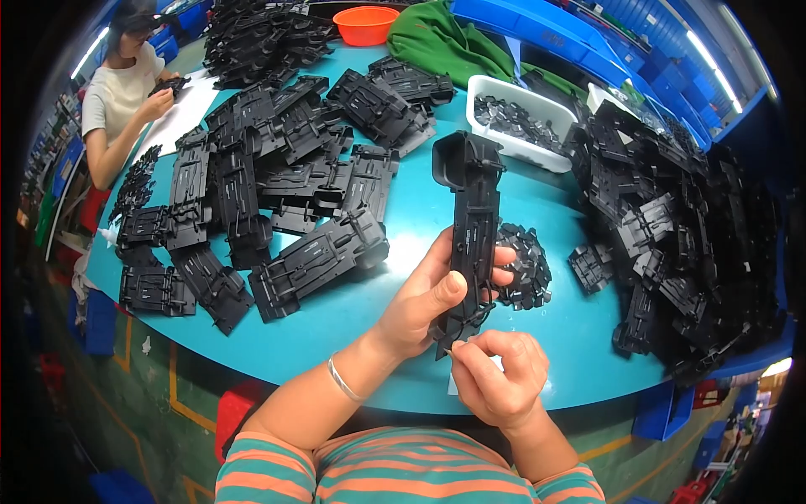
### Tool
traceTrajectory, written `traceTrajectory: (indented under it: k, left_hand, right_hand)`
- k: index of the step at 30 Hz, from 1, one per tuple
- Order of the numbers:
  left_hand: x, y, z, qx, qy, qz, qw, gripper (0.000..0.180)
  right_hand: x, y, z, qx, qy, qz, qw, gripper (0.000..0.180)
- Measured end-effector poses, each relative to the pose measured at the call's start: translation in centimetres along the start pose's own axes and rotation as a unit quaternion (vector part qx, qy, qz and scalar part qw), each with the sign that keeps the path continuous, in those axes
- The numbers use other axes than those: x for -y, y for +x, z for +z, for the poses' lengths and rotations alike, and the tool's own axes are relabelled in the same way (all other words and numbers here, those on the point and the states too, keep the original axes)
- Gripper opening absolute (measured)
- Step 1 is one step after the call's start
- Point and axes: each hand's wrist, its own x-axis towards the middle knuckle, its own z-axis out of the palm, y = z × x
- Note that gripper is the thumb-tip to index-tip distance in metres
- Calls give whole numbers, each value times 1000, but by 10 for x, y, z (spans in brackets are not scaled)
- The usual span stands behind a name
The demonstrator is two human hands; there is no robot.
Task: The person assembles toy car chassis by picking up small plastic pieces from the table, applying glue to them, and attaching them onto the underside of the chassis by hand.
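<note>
My left hand [417, 309] is wrapped round a long black plastic chassis part [475, 223], tilted up on its narrow side above the table. Its flared, cup-like end points away from me. At the near end of the part, my right hand [506, 380] is closed in a pinch, thumb and forefinger against the lower edge. Whatever those fingertips hold is too small to make out. Just behind my left fingers lies a heap of small black pieces [526, 267] on the turquoise table [353, 353].
Piled chassis parts [319, 252] cover the table's left, and another tall pile [663, 244] stands on the right. A white bin [525, 151] holds small black pieces. Farther back are an orange basin [365, 27] and green cloth [449, 42]. A person [122, 92] works at the far left.
</note>
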Motion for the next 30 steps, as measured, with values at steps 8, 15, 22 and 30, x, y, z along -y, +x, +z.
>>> traceTrajectory:
  k: [8, 15, 22, 30]
  left_hand:
    - [-1, -3, 4, -9, 25, 11, 1000, 83]
    - [1, 0, 2, -5, 46, 24, 999, 82]
    - [-9, 4, -5, -38, -52, 20, 998, 61]
    - [-10, 5, -13, -38, -114, 6, 993, 58]
  right_hand:
    - [0, 1, 2, 0, 12, 0, 1000, 26]
    - [-5, 0, -1, 20, 38, 12, 999, 23]
    - [-88, -3, -30, 75, 1, 195, 978, 16]
    - [-148, 11, 0, 200, -5, 273, 941, 12]
